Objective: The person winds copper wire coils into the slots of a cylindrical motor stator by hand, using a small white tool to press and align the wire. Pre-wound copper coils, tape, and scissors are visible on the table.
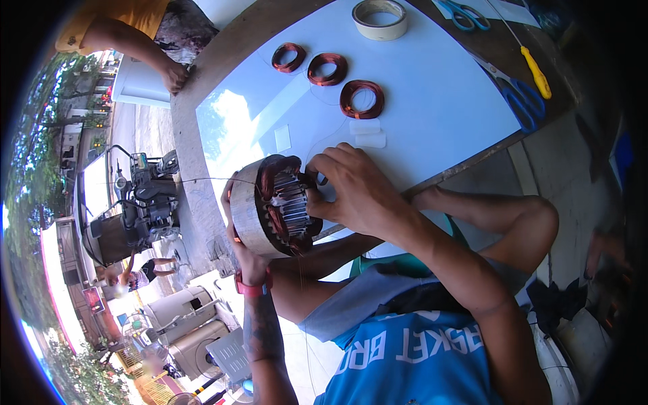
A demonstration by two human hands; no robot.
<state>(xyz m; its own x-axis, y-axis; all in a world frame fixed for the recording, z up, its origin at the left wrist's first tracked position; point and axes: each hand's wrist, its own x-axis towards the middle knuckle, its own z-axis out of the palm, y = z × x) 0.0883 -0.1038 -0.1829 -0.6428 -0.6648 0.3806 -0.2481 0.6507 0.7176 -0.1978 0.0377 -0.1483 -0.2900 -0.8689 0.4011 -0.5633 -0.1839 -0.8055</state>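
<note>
Two hands hold a motor stator (273, 206) above the near edge of the table (432, 101), in front of the person's lap. The left hand (237, 233) cups the stator's metal shell from behind and below, fingers wrapped around its rim, a red wristband (251, 287) on the wrist. The right hand (354, 192) rests on the open face, its fingers (317, 177) pinched together on the copper winding (278, 169) at the slotted core. On the table, well apart from the stator, lie three loose copper wire coils (327, 69) in a row, a roll of masking tape (380, 19), blue-handled scissors (516, 94) and a yellow-handled tool (536, 71). Another person's hand (175, 74) rests at the far left table edge.
</note>
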